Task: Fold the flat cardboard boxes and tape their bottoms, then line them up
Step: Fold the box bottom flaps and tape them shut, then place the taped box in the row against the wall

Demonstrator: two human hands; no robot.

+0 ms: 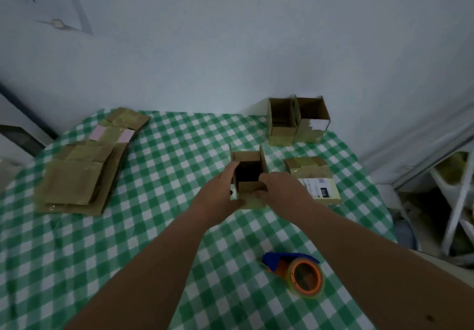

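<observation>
Gingham cloth [154, 227], green and white, covers the table under a pale wall [230, 47]. Flattened cardboard stack [77, 176] lies well left of the left hand [218, 196]. Both hands, left and right hand [279, 188], grip an upright open box [250, 165]. Two matte brown finished boxes [295, 122] stand beyond; the orange tape dispenser [300, 276] lies nearer.

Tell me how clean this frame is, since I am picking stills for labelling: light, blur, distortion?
Head view: dim, bluish light with soft shadows; the wide lens bows the checked tablecloth edges; both hands and the open box look slightly smeared; faint sheen on the tape dispenser and on the taped flat boxes; the label text is unreadable.
</observation>
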